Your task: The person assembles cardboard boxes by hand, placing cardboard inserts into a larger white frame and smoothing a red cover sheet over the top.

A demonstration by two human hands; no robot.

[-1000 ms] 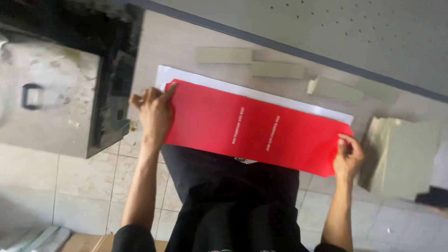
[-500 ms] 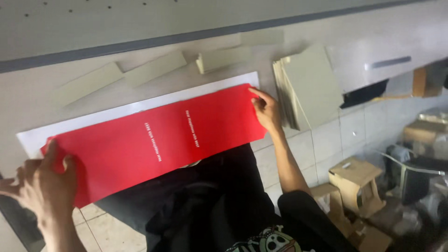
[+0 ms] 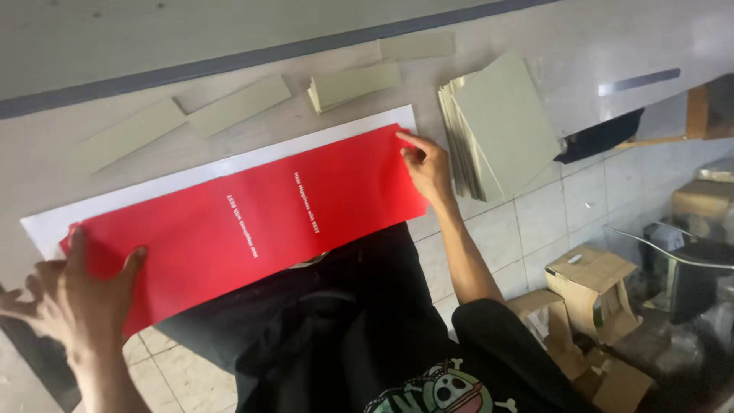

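The left hand [image 3: 73, 294] is pressing flat, fingers spread, on the long red printed paper sheet's [image 3: 252, 222] 8 o'clock end, while the right hand [image 3: 428, 164] is pinning its 2 o'clock corner with fingertips, keeping it aligned over one white backing sheet [image 3: 191, 174] on the pale worktable [image 3: 99, 99]. Four loose beige card strips [image 3: 238, 105] are lying toward 12 o'clock, one stack of beige cards [image 3: 501, 126] at 3.

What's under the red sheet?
A white sheet shows along the far edge of the red sheet, on the table. How far it extends underneath is hidden.

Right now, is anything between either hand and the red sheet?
Nothing visible: the left hand rests on the red sheet at one end, and the right hand touches its other end.
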